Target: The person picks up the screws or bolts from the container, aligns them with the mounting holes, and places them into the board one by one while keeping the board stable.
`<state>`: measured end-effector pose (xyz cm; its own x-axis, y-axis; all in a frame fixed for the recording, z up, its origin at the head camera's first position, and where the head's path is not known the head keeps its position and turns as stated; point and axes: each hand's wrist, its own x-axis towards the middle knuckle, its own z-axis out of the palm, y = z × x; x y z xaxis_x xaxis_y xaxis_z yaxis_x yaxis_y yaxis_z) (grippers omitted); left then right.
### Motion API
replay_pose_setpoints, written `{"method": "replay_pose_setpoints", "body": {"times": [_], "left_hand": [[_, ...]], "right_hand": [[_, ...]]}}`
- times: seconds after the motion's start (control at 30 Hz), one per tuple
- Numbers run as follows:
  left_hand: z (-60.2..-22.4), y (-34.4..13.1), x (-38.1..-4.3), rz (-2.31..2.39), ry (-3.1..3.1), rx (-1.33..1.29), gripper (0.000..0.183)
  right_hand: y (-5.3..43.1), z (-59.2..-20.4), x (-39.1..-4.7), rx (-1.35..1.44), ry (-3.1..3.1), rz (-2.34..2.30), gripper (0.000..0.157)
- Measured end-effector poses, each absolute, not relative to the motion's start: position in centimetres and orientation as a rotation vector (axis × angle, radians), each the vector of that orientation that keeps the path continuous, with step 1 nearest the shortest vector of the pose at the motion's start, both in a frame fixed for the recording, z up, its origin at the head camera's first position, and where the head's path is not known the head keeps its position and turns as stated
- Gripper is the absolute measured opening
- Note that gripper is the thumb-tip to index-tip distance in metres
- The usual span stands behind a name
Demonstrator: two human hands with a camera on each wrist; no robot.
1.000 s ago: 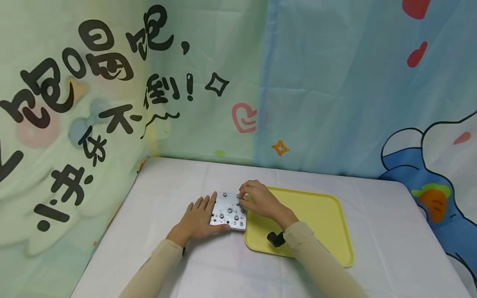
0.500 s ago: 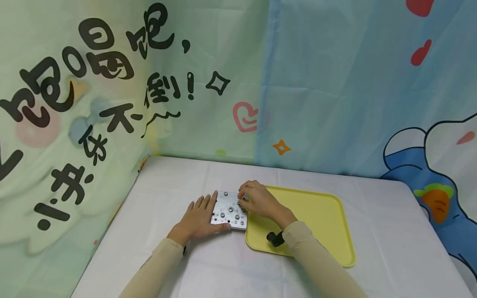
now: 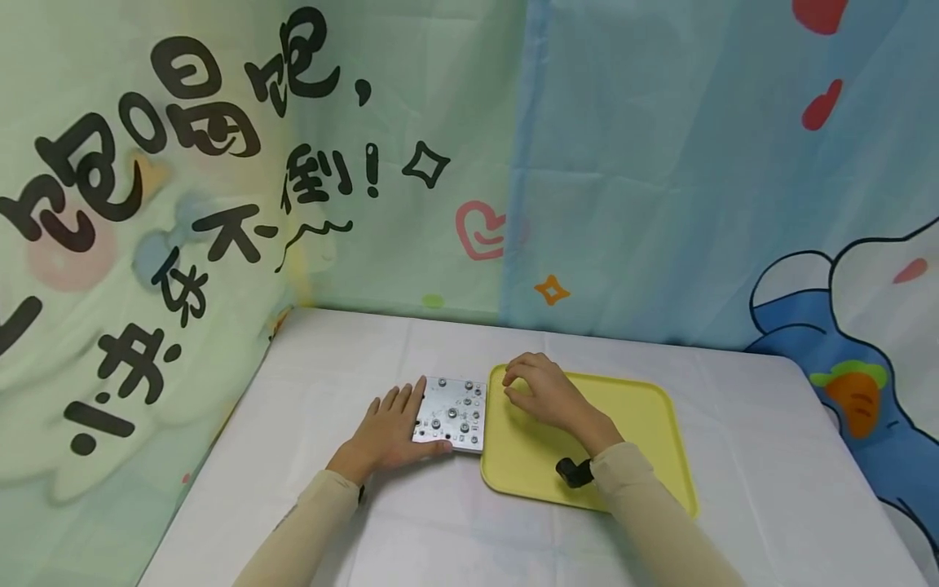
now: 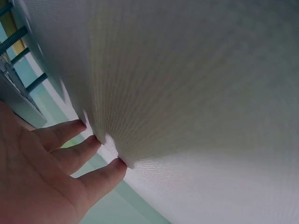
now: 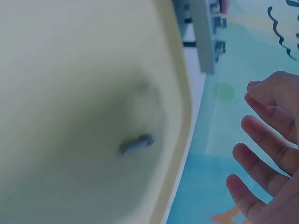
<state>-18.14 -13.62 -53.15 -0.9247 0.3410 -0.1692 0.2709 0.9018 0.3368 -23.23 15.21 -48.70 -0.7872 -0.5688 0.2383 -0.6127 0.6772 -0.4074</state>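
Note:
A silver metal plate (image 3: 438, 403) set with several screws lies flat near the middle of the table. Beside it, my left hand (image 3: 386, 434) rests with fingers spread, thumb along the near edge and index finger at the left edge. Fingertips press the cloth in the left wrist view, where threaded screw shanks (image 4: 14, 40) stick out of the plate's underside. My right hand (image 3: 548, 397) hovers over the yellow tray (image 3: 513, 473), fingers loosely bent and apart. In the right wrist view a small blurred screw (image 5: 136, 143) is seen against the tray, away from the fingers.
The tray's left rim runs close along the plate's right edge. White cloth covers the table (image 3: 748, 456). Printed curtains (image 3: 660, 179) hang behind and on the left. A black wrist camera (image 3: 574, 473) sits under the right wrist.
My right hand has moved right from the plate's right edge to over the tray, and its fingers have loosened, uncovering the screws there. My left hand has stayed put.

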Motion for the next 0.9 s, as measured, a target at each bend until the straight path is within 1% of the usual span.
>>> {"method": "replay_pose_setpoints", "body": {"times": [0.17,0.37,0.5,0.77,0.9], "left_hand": [[-53.2,-13.7,-18.1,0.469,2.839,0.461,0.119],[-53.4,-13.8,-18.0,0.488,2.844,0.461,0.119],[-53.4,-13.7,-18.0,0.491,2.850,0.458,0.119],[-53.2,-13.6,-18.0,0.475,2.854,0.471,0.119],[-53.3,-13.6,-18.0,0.466,2.862,0.473,0.119]], "right_hand": [[16.6,-49.3,-23.2,0.930,-2.852,0.732,0.008],[17.7,-50.1,-23.0,0.869,-2.932,0.656,0.006],[18.0,-50.9,-23.1,0.828,-2.968,0.601,0.007],[17.9,-51.4,-23.2,0.696,-3.066,0.425,0.018],[17.7,-51.4,-23.2,0.680,-3.082,0.361,0.020]]}}
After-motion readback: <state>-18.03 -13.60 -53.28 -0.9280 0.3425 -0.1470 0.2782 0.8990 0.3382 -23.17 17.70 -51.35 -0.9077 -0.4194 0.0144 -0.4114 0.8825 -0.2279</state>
